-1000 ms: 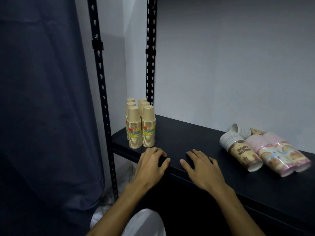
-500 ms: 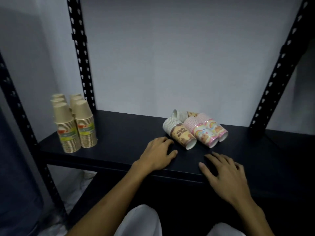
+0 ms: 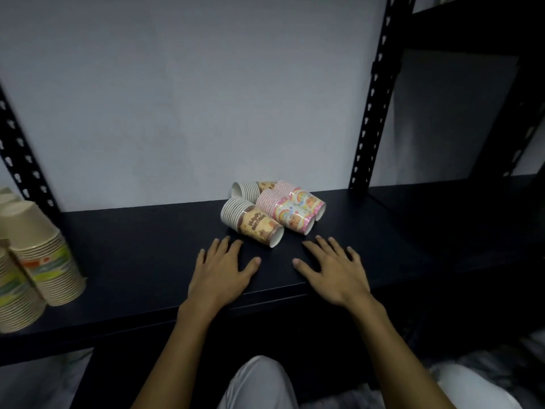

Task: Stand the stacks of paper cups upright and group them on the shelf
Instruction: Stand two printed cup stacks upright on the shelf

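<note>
Several stacks of printed paper cups lie on their sides in a cluster on the black shelf (image 3: 147, 261). The nearest is a brown stack (image 3: 252, 222); a second brown stack (image 3: 250, 190) lies behind it. Two pink rainbow stacks (image 3: 287, 212) (image 3: 303, 197) rest to the right. My left hand (image 3: 222, 270) lies flat and empty just in front of the brown stack, without touching it. My right hand (image 3: 331, 270) lies flat with fingers spread, a little in front of the pink stacks.
Tan cup stacks (image 3: 41, 252) stand upright, upside down, at the shelf's left end. Black perforated uprights (image 3: 373, 113) (image 3: 20, 152) frame the shelf against a pale wall. Another dark shelf section (image 3: 457, 214) continues to the right. My knees in light trousers (image 3: 256, 385) show below.
My view has swung right, so the lying stacks now sit centred and the tan stacks are at the left edge. Both hands slid right along the shelf and closer to the lying stacks.
</note>
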Motion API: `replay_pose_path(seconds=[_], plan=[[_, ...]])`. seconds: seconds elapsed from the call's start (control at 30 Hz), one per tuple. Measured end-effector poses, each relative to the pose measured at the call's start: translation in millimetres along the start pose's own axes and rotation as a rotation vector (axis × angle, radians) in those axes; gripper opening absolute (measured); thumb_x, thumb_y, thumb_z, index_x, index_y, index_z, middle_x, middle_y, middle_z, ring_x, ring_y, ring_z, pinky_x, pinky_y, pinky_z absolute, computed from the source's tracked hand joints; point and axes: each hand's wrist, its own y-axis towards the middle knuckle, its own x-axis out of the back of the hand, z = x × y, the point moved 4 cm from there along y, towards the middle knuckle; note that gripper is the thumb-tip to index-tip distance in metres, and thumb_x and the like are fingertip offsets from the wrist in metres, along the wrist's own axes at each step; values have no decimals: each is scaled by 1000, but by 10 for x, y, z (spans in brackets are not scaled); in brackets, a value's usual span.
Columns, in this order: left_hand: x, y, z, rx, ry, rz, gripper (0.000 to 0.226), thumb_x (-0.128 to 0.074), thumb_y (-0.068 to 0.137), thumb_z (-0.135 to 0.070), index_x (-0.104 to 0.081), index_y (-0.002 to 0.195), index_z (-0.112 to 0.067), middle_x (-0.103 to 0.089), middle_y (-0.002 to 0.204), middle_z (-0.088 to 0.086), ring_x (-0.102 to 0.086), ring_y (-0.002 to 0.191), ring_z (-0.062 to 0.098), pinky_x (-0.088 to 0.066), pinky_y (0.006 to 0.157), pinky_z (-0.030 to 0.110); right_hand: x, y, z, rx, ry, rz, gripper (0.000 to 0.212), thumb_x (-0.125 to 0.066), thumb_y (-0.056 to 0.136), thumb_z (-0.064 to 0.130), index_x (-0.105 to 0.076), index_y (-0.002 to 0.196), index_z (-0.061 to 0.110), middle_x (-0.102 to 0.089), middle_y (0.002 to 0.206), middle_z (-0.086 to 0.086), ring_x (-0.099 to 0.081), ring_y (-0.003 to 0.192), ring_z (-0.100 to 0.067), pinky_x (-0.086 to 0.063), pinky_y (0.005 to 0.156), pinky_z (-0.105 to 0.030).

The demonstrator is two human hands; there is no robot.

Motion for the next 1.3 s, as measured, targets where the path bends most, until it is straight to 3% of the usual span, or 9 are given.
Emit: replay_pose_path(seconds=[0.23, 0.37, 0.53, 0.73, 0.83, 0.93, 1.0, 1.17, 1.3], plan=[[12, -12, 13, 16, -70, -62, 81, -40, 95, -67, -24, 157, -19, -22, 166, 7, -15, 155, 24, -14, 126, 45, -9, 33, -12, -6, 53, -23, 68, -32, 93, 74, -34, 153, 41, -20, 167, 13, -8, 156, -11, -5, 125, -44], [90, -19, 26, 29, -247, -58, 97, -59, 91, -58, -2, 161, -24, 2, 170, 8, -9, 156, 29, -18, 125, 48, 64, 101, -9, -3, 53, -18, 68, -40, 90, 74, -42, 148, 39, -33, 161, 11, -25, 151, -15, -16, 119, -46], [325, 226, 2, -113, -200, -129, 108, -76, 86, -39, 3, 160, -31, 19, 168, 1, -2, 157, 30, -22, 123, 53, 281, 303, 12, -42, 89, -118, 58, -58, 88, 64, -49, 130, 25, -62, 121, 1, -54, 120, -24, -38, 103, -50], [436, 878, -139, -467, 307, -42, 106, -77, 77, -56, -14, 160, -34, -8, 170, -1, 0, 157, 21, 7, 123, 49, 182, 671, -110, -56, 252, -270, 74, -64, 84, 63, -40, 142, 25, -64, 119, -3, -57, 112, -29, -42, 96, -49], [421, 1038, -179, -550, 287, -39, 91, -82, 71, -56, -40, 150, -34, -41, 156, -8, -32, 146, 19, -19, 122, 48, 130, 756, -173, -9, 270, -250, 64, -63, 87, 61, -45, 141, 31, -59, 116, 3, -59, 110, -21, -38, 100, -47], [337, 1011, -158, -565, 120, -107, 86, -82, 68, -59, -50, 143, -33, -49, 146, -10, -38, 134, 17, -39, 109, 43, 99, 795, -231, 28, 393, -280, 65, -70, 83, 59, -53, 137, 29, -55, 107, 8, -58, 106, -19, -44, 100, -49], [306, 970, -136, -542, 43, -115, 86, -76, 66, -66, -50, 142, -36, -49, 144, -14, -37, 131, 14, -40, 106, 41, 81, 803, -263, 55, 475, -278, 64, -75, 78, 57, -57, 132, 28, -57, 106, 9, -58, 101, -16, -49, 94, -48], [304, 910, -131, -528, -64, -114, 85, -66, 67, -77, -50, 142, -40, -48, 142, -19, -37, 128, 10, -43, 105, 45, 153, 742, -338, 21, 735, -247, 47, -88, 72, 42, -66, 110, 25, -69, 94, 11, -64, 84, -4, -49, 69, -18], [365, 788, -228, -534, -227, -196, 80, -71, 66, -74, -56, 136, -39, -55, 133, -23, -47, 121, 8, -44, 103, 47, 236, 629, -376, 80, 1086, -364, 40, -90, 73, 23, -66, 104, 17, -75, 101, 3, -72, 95, -9, -58, 80, -27]])
